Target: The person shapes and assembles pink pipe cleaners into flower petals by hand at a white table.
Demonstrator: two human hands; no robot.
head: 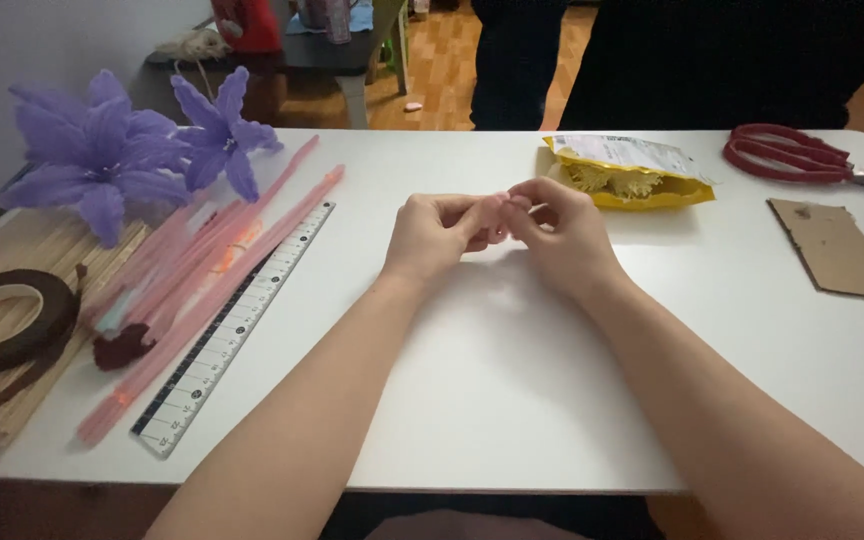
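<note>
Early days I'd say: my left hand (432, 235) and right hand (557, 232) meet mid-tabletop (512, 400), fingers pinching a small pink piece (497, 208). Pink stems (214, 268) by the ruler (234, 325) lie untouched; two purple flowers (127, 150) look finished.

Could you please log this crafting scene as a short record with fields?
left hand: raised over the table, fingertips meeting the right hand's on a small pink piece
right hand: pinching the same small pink piece
table: white
left side: purple flowers, pink pipe cleaners, ruler, brown tape roll
behind hands: open yellow packet
right side: red scissors, cardboard piece
far edge: a person in dark clothes standing
</note>
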